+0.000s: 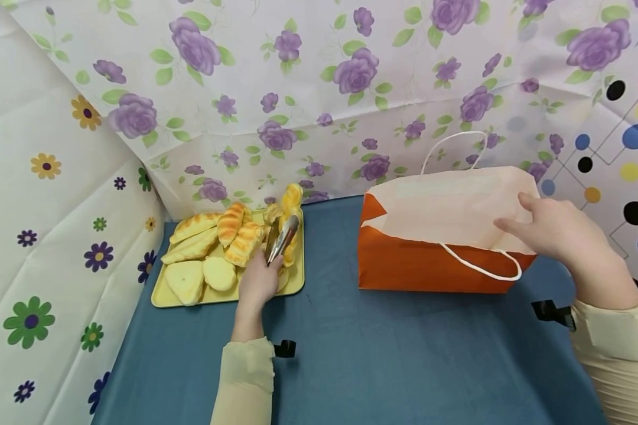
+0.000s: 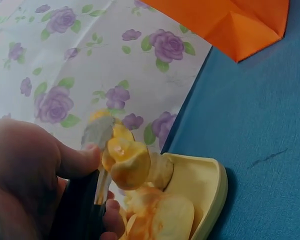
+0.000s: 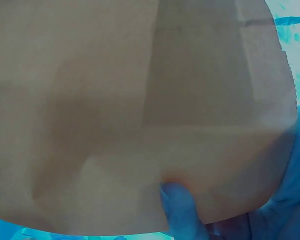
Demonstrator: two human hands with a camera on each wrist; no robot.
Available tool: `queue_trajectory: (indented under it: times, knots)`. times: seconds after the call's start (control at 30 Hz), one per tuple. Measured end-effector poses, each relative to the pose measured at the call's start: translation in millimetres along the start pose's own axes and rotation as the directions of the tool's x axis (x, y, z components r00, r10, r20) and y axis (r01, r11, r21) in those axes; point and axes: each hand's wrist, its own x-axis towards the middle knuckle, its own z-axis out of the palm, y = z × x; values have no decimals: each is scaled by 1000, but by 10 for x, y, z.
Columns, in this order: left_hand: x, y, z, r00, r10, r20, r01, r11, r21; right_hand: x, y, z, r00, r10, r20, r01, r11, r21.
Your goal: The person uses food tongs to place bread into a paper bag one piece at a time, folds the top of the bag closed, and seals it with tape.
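Head view: open blue tabletop (image 1: 332, 248) between yellow tray (image 1: 218, 300) and orange bag (image 1: 436, 265). Gripping tongs (image 1: 282, 243) on twisted bread (image 1: 292, 198) over the tray's right side with left hand (image 1: 259, 278); pinching the bag's rim with outstretched right hand (image 1: 560, 229).

The tongs (image 1: 284, 238) look shiny metal, the bag (image 1: 430, 265) matt paper, the tray (image 2: 200, 175) smooth plastic

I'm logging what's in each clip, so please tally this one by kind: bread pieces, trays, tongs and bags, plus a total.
Bread pieces: at least 7 (overlap hides the exact count)
Trays: 1
Tongs: 1
Paper bags: 1
Total: at least 10
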Motion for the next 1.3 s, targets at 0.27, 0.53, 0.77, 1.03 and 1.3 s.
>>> queue_trajectory:
  times: [0.27, 0.53, 0.77, 1.03, 1.3]
  knots:
    - [-75, -22, -20, 995, 101, 0, -100, 981, -165, -29, -14, -31, 1000, -2, 7, 2, 1000, -7]
    - [-137, 14, -17, 970, 235, -60, -241, 958, -154, -38, 1, -31, 1000, 2, -7, -2, 1000, -9]
    - [-230, 34, -62, 931, 354, -87, -359, 932, -47, -38, 20, -33, 1000, -11, 9, 11, 1000, -4]
    - [-351, 214, -200, 864, 498, -77, -497, 867, 33, -70, 13, -48, 1000, -18, 20, 18, 1000, 2]
    - [-462, 564, -313, 772, 632, -63, -626, 774, 92, -83, -10, -24, 999, -25, 23, 24, 1000, 12]
